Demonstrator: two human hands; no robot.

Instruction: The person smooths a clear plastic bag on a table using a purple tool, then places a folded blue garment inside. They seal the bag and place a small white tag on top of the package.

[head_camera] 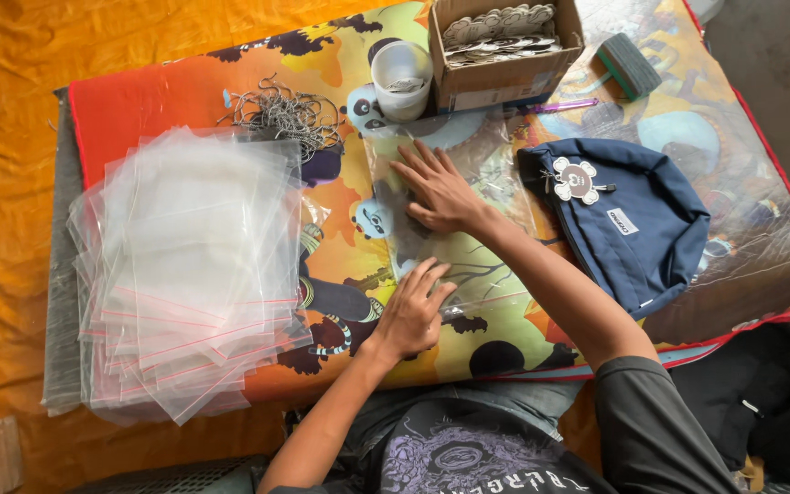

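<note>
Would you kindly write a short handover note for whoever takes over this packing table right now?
Left hand: flat on the near end of a clear plastic zip bag spread on the colourful cartoon-printed mat; no grip on anything.
Right hand: palm down, fingers spread on the same bag's middle.
Navy blue fabric backpack with a round charm lies right of the bag, outside it.
Stack of clear zip bags lies left; pile of metal hooks behind it; cardboard box of round tags at the far edge.
Done: one bag laid flat. Left: backpack not yet bagged.
</note>
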